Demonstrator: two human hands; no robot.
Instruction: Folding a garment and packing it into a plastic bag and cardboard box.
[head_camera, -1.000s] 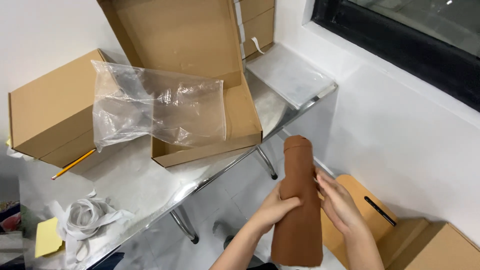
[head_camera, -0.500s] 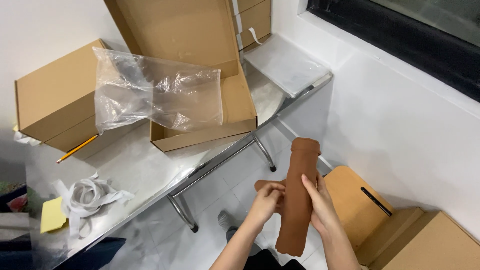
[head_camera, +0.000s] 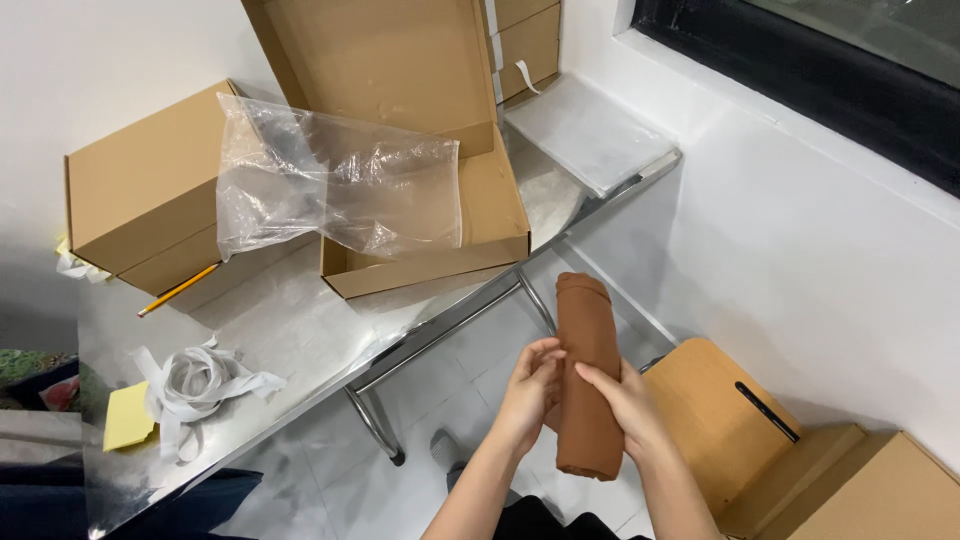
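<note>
Gripping the rolled brown cloth (head_camera: 588, 370) upright at five o'clock, left hand (head_camera: 528, 392) and right hand (head_camera: 622, 402) wrap it; it sits lower and tighter than before, below the open cardboard box (head_camera: 497, 215).

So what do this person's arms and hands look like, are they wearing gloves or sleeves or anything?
No gloves: both the left hand and the right hand are bare, and so are the forearms as far as the picture's lower edge. No sleeve, watch, ring or bracelet shows. The fingers are slim, with short, unpainted nails.
</note>
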